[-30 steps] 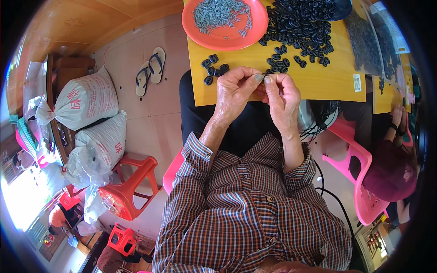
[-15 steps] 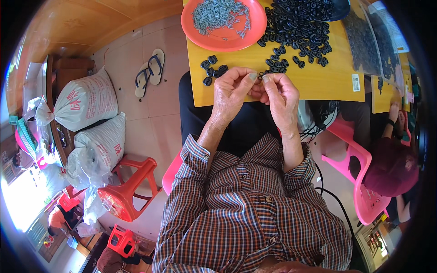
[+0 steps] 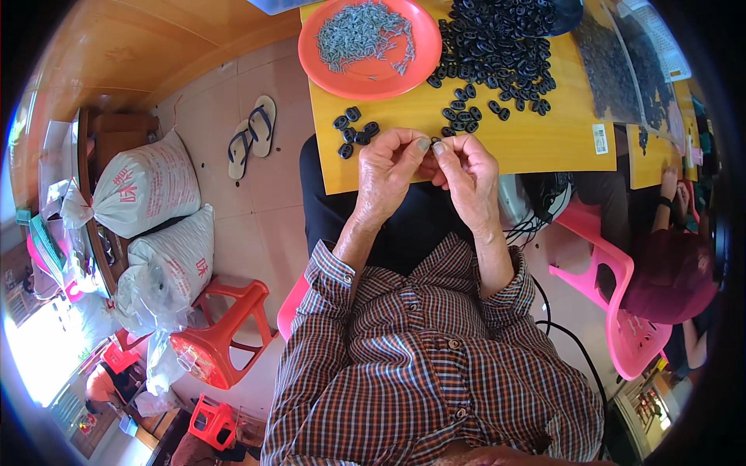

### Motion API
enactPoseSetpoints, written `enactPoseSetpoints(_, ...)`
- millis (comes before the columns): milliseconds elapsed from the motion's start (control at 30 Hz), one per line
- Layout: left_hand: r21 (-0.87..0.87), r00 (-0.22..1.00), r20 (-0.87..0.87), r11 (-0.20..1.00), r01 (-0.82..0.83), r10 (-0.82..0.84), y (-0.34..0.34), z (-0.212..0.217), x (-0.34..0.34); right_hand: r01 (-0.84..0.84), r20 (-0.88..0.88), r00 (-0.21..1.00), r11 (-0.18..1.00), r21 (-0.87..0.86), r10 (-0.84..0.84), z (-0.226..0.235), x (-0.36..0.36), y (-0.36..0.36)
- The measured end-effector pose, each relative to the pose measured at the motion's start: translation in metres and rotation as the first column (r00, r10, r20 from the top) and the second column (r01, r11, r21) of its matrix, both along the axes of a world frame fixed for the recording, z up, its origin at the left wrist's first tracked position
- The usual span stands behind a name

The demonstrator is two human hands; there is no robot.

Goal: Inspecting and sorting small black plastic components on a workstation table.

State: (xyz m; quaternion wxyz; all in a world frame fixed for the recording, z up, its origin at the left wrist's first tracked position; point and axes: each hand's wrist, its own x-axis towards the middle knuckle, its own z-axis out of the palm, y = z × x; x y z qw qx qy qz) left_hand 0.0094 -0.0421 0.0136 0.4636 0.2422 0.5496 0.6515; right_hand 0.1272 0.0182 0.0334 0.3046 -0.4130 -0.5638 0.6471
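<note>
Both hands pinched together on a small dark piece at the near table edge

The small dark piece (image 3: 434,141) sits between your fingertips, just above the near edge of the yellow table (image 3: 544,147); mostly covered by the thumbs, so its detail is too small to make out. Your left hand (image 3: 387,167) grips it from the left, thumb against curled fingers. Your right hand (image 3: 470,172) meets it from the right, thumb pressed in, fingers bent underneath. Hands together, thumb tips nearly touching.

Near your left hand, on the tabletop: a loose group of black two-holed pieces (image 3: 354,133). Just beyond your right hand: a second small group (image 3: 462,113), some of it close to the knuckles. Farther off, a large heap of the same black pieces (image 3: 497,46) reaches a dark bowl (image 3: 567,19) at the far right. Left of the heap, a red plate (image 3: 330,84) holds a spread of small grey pins (image 3: 357,39). Right of the heap, a clear bag (image 3: 610,78) shows more dark contents.

Floor, left: a pair of flip-flops (image 3: 263,128), tied white sacks (image 3: 148,182), a red stool (image 3: 210,353). Right: a pink chair (image 3: 610,283), with another person (image 3: 668,276) beside it.
</note>
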Motion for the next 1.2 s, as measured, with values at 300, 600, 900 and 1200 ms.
enactPoseSetpoints(300, 0.036, 1.0, 0.013, 0.999, -0.01, 0.01, 0.006, 0.002, 0.0, 0.046, 0.019, 0.999, 0.995, -0.087, -0.044, 0.002, 0.013, 0.019)
enactPoseSetpoints(600, 0.101, 0.571, -0.815, 0.995, -0.025, 0.097, 0.022, -0.003, 0.004, 0.273, 0.012, 0.962, 0.961, -0.037, -0.273, 0.011, 0.026, 0.031)
enactPoseSetpoints(900, 0.009, 0.225, -0.974, 1.0, 0.005, 0.007, 0.032, -0.01, 0.019, 0.268, -0.01, 0.963, 0.963, -0.037, -0.268, 0.012, 0.025, 0.028)
enactPoseSetpoints(1200, 0.181, 0.175, -0.968, 0.983, 0.01, 0.177, 0.033, -0.013, 0.014, 0.234, -0.031, 0.971, 0.971, -0.044, -0.235, 0.011, 0.023, 0.025)
